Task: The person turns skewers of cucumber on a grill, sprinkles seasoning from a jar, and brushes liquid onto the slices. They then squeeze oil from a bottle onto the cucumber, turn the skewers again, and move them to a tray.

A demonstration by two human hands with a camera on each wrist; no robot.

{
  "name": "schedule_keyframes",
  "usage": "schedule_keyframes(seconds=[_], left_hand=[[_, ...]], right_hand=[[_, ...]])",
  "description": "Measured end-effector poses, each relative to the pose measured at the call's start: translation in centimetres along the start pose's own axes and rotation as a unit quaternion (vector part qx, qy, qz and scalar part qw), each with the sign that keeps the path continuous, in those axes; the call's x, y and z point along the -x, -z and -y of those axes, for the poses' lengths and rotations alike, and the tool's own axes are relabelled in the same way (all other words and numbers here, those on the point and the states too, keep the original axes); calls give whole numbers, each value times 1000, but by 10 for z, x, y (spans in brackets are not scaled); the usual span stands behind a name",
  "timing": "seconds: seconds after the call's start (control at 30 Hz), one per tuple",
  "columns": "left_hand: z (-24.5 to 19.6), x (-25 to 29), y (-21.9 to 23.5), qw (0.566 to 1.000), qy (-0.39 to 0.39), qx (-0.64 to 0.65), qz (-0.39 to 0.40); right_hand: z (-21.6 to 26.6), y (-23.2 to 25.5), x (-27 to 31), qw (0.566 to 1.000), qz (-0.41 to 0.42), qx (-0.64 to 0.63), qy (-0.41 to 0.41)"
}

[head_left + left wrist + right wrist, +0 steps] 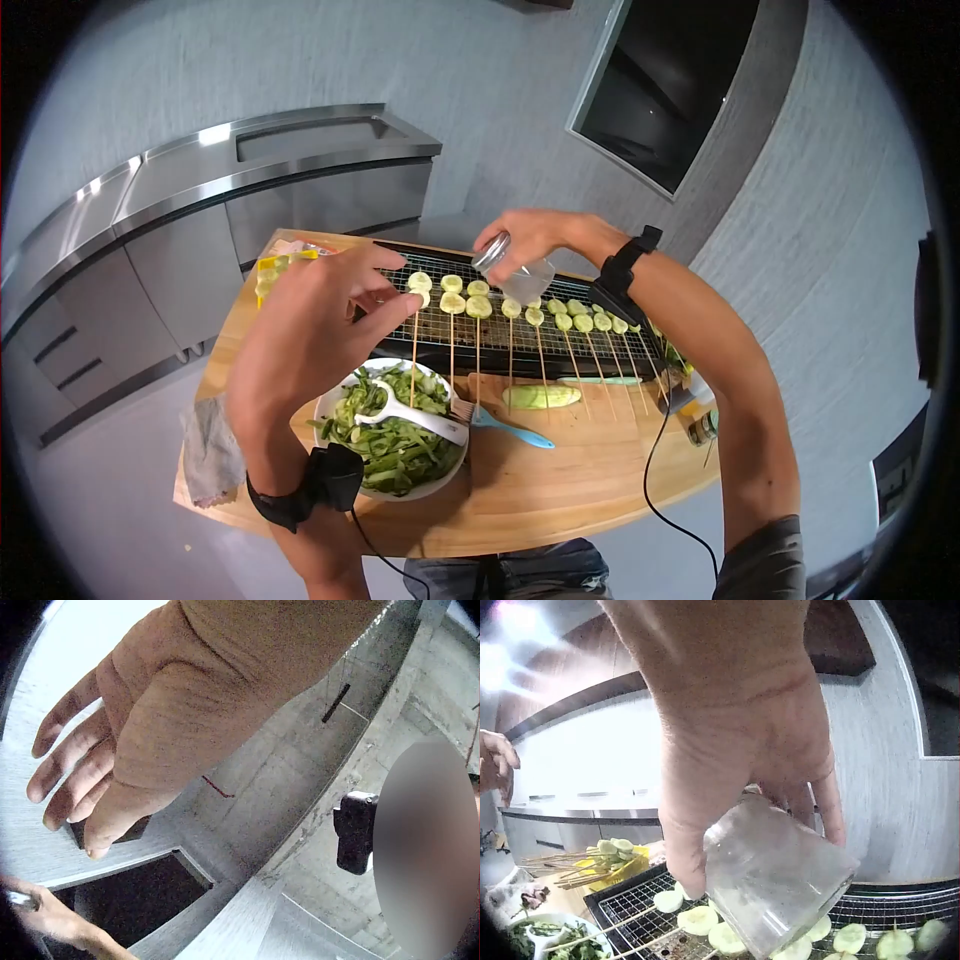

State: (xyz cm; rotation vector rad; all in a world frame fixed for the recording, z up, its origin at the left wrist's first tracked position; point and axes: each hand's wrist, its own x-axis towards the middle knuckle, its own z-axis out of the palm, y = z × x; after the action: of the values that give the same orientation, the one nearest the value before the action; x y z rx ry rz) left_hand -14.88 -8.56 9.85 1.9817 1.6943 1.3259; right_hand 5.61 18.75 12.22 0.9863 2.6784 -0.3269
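Note:
My right hand (pixel 545 238) grips a clear jar with a metallic top (pixel 530 283), tilted low over the grill (pixel 440 357). Below the jar in the right wrist view, skewered pale green slices (pixel 697 920) that look like cucumber lie on the wire mesh (pixel 641 900). Their wooden sticks (pixel 452 350) point toward me over the grill's front edge. My left hand (pixel 305 325) hovers over the grill's left end and the bowl, fingers loosely bent with nothing between them. It overlaps the leftmost skewer in the head view. The left wrist view shows that hand's fingers spread slightly.
A white bowl (pixel 463 462) of green peelings stands in front, with a white peeler (pixel 425 420) across it. Beside it lie a blue-handled brush (pixel 518 433) and a green piece (pixel 541 397). A yellow basket (pixel 622 876) holds more skewers. A cloth (pixel 212 455) lies at left; a cable (pixel 648 480) hangs at right.

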Motion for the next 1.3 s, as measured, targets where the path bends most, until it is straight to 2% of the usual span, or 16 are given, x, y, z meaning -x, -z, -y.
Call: schedule_keyframes(seconds=[0.1,0.3,0.4,0.5,0.57,0.63,0.73,0.8,0.9,1.0,1.07,1.17,1.3], left_hand=[[2,0,0,1000,-1,-1,-2],[1,-1,0,1000,-3,6,4],[-1,-1,-1,1000,5,-5,8],[1,-2,-4,1000,7,0,8],[4,-2,-7,1000,-19,3,-20],[2,-3,-5,1000,-7,-4,-2],[2,-3,-4,1000,7,-7,13],[4,-3,-5,1000,12,-2,12],[2,-4,-7,1000,-16,7,-11],[1,-4,-6,1000,20,-9,20],[8,-5,-12,1000,-16,12,-16],[9,-4,-12,999,-29,11,-16],[0,-5,-6,999,17,8,27]], right_hand=[[2,3,-1,998,2,56,12],[8,0,4,998,8,58,-18],[-2,-1,-2,999,11,39,5],[-2,-1,0,999,11,33,-4],[3,0,5,999,16,32,-11],[1,1,6,999,23,31,-19],[-8,4,6,998,50,39,-12],[-7,4,13,991,124,4,-49],[-17,3,13,994,97,-29,-44],[-22,5,13,994,96,-1,-44],[-27,6,9,994,98,3,-56],[-26,6,11,993,100,9,-61],[-35,2,4,995,79,47,-42]])
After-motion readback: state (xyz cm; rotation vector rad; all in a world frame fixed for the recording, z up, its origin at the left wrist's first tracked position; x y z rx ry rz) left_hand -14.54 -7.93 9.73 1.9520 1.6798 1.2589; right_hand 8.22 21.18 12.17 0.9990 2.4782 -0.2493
